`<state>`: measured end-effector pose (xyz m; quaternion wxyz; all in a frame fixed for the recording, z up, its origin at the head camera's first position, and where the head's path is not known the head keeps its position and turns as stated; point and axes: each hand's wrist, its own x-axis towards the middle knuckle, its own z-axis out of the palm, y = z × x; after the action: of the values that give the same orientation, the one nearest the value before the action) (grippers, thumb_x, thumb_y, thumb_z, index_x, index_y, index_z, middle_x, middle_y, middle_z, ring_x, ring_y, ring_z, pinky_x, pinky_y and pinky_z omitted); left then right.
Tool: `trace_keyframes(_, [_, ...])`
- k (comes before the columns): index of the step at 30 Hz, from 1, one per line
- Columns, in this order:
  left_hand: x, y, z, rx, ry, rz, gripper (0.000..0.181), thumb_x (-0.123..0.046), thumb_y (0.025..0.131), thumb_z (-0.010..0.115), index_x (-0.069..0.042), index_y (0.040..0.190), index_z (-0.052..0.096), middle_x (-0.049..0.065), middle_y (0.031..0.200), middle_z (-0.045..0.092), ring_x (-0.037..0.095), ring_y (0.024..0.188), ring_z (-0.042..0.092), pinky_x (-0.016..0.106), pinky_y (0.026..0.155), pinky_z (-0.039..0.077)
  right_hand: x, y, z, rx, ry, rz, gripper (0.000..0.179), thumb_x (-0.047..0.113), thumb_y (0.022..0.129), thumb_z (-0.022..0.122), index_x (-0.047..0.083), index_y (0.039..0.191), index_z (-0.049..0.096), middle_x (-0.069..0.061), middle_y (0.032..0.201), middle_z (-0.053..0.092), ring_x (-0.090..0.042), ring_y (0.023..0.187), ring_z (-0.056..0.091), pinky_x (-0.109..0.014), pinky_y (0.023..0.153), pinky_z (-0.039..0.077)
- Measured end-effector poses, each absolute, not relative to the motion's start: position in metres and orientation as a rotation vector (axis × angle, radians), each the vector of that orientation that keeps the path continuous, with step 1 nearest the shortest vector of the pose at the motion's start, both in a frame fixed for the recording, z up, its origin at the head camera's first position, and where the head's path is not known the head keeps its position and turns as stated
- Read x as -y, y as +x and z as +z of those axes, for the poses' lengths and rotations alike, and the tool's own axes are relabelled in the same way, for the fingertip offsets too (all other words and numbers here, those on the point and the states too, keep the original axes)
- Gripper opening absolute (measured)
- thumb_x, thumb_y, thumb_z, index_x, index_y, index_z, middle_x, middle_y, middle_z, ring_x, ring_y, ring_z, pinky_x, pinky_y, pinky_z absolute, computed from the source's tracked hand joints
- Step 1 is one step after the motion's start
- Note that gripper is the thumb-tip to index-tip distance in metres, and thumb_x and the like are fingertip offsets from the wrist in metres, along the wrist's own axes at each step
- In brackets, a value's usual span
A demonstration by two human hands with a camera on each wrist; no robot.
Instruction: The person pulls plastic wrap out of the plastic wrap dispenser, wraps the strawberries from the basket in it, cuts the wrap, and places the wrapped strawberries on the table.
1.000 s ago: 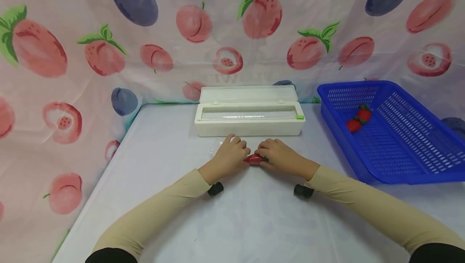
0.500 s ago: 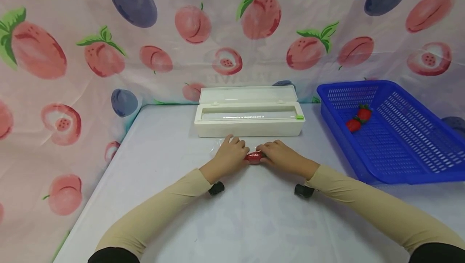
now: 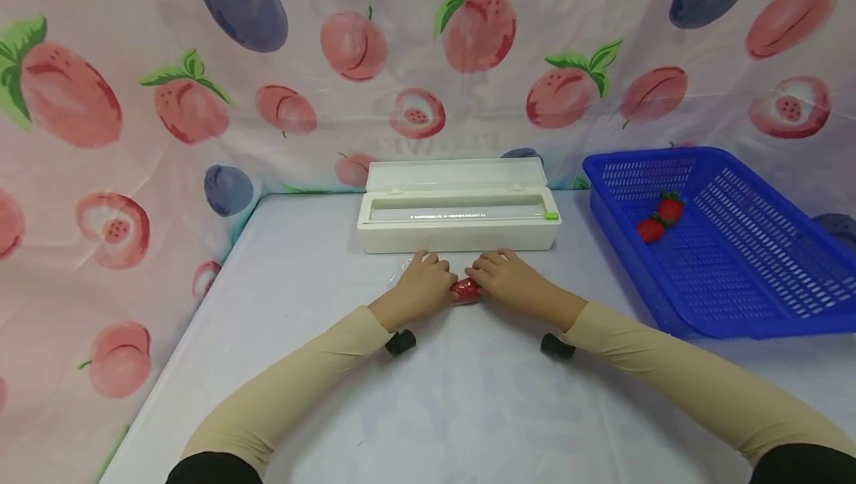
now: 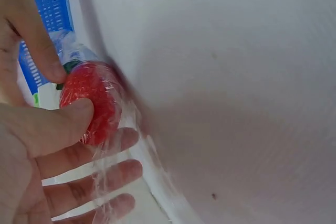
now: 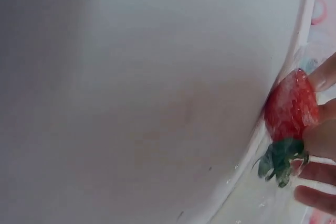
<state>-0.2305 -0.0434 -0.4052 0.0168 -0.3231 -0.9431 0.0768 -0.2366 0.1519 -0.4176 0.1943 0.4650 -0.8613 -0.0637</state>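
Observation:
A red strawberry (image 3: 466, 291) wrapped in clear cling film lies between my two hands, in front of the white box. My left hand (image 3: 421, 289) holds its pointed end; in the left wrist view the thumb (image 4: 79, 116) presses on the red flesh, the other fingers are behind, and a loose tail of cling film (image 4: 107, 182) trails over them. My right hand (image 3: 513, 285) pinches the leafy end. In the right wrist view the green leaves (image 5: 283, 161) show under the film, with fingertips (image 5: 312, 198) behind them.
Behind the hands stands a white cling film dispenser (image 3: 461, 235), lid raised, with a roll inside and a green slider (image 3: 551, 215). At right sits a blue basket (image 3: 675, 320) holding two strawberries (image 3: 658, 219). A fruit-print cloth (image 3: 301, 38) hangs behind the white-covered table (image 3: 435, 410).
My right hand has shifted slightly over the strawberry's leafy end, which now is covered in the head view. My left hand keeps its hold almost in place.

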Motion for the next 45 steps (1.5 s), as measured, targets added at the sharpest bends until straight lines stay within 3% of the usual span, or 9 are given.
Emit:
trace_keyframes(5, [0.046, -0.233, -0.409, 2.923, -0.967, 0.243, 0.031, -0.04, 0.091, 0.058, -0.016, 0.107, 0.068, 0.003, 0.105, 0.066, 0.023, 0.107, 0.057, 0.043, 0.104, 0.036, -0.147, -0.237, -0.417, 2.366, 1.317, -0.158, 0.022, 0.015, 0.081, 0.071, 0.009, 0.101, 0.062, -0.001, 0.097, 0.065, -0.022, 0.098, 0.057, -0.04, 0.085, 0.045])
trace_keyframes(12, [0.047, -0.233, -0.411, 2.866, -0.992, 0.221, 0.038, -0.046, 0.087, 0.06, -0.015, 0.109, 0.065, 0.003, 0.108, 0.064, 0.023, 0.109, 0.056, 0.044, 0.104, 0.036, -0.147, -0.24, -0.419, 2.49, 1.294, -0.177, 0.041, 0.042, 0.079, 0.071, 0.009, 0.102, 0.066, -0.002, 0.096, 0.067, -0.023, 0.099, 0.058, -0.042, 0.088, 0.045])
trace_keyframes(16, [0.046, -0.233, -0.411, 2.885, -1.001, 0.245, 0.046, -0.055, 0.086, 0.057, -0.016, 0.108, 0.067, 0.003, 0.109, 0.064, 0.023, 0.11, 0.055, 0.045, 0.105, 0.034, -0.146, -0.239, -0.418, 2.528, 1.303, -0.134, 0.039, 0.038, 0.079, 0.072, 0.007, 0.103, 0.066, -0.005, 0.1, 0.065, -0.026, 0.102, 0.058, -0.044, 0.088, 0.045])
trace_keyframes(25, [0.045, -0.234, -0.412, 2.916, -1.0, 0.239, 0.036, -0.046, 0.092, 0.052, -0.017, 0.103, 0.069, 0.002, 0.107, 0.063, 0.023, 0.109, 0.054, 0.045, 0.105, 0.032, -0.145, -0.239, -0.422, 2.607, 1.286, 0.082, 0.026, 0.029, 0.087, 0.062, 0.007, 0.101, 0.06, -0.005, 0.094, 0.065, -0.024, 0.1, 0.059, -0.044, 0.091, 0.042])
trace_keyframes(31, [0.045, -0.233, -0.411, 2.86, -1.0, 0.219, 0.031, -0.04, 0.09, 0.058, -0.015, 0.106, 0.067, 0.002, 0.109, 0.062, 0.022, 0.109, 0.054, 0.044, 0.104, 0.035, -0.146, -0.24, -0.419, 2.623, 1.271, 0.142, 0.017, 0.024, 0.092, 0.057, 0.008, 0.098, 0.061, -0.005, 0.097, 0.064, -0.024, 0.102, 0.059, -0.045, 0.09, 0.042])
trace_keyframes(35, [0.043, -0.234, -0.41, 2.84, -1.0, 0.239, 0.023, -0.028, 0.092, 0.058, -0.013, 0.106, 0.068, 0.003, 0.109, 0.064, 0.022, 0.107, 0.056, 0.043, 0.103, 0.037, -0.145, -0.24, -0.414, 2.619, 1.28, 0.093, 0.024, 0.026, 0.089, 0.062, 0.006, 0.103, 0.065, -0.007, 0.101, 0.062, -0.025, 0.102, 0.057, -0.044, 0.089, 0.042])
trace_keyframes(40, [0.043, -0.232, -0.407, 2.891, -0.98, 0.208, 0.026, -0.029, 0.094, 0.055, -0.012, 0.108, 0.068, 0.003, 0.111, 0.064, 0.022, 0.108, 0.055, 0.045, 0.105, 0.035, -0.143, -0.242, -0.412, 2.63, 1.29, 0.11, 0.035, 0.027, 0.082, 0.072, 0.006, 0.108, 0.061, -0.006, 0.102, 0.065, -0.025, 0.104, 0.059, -0.045, 0.091, 0.043])
trace_keyframes(45, [0.042, -0.231, -0.409, 2.749, -0.918, 0.23, 0.02, -0.024, 0.09, 0.059, -0.011, 0.102, 0.067, 0.003, 0.103, 0.064, 0.023, 0.104, 0.056, 0.042, 0.101, 0.038, -0.143, -0.245, -0.413, 2.663, 1.256, 0.168, 0.026, 0.023, 0.084, 0.07, 0.009, 0.103, 0.058, -0.004, 0.099, 0.068, -0.024, 0.103, 0.062, -0.044, 0.091, 0.043])
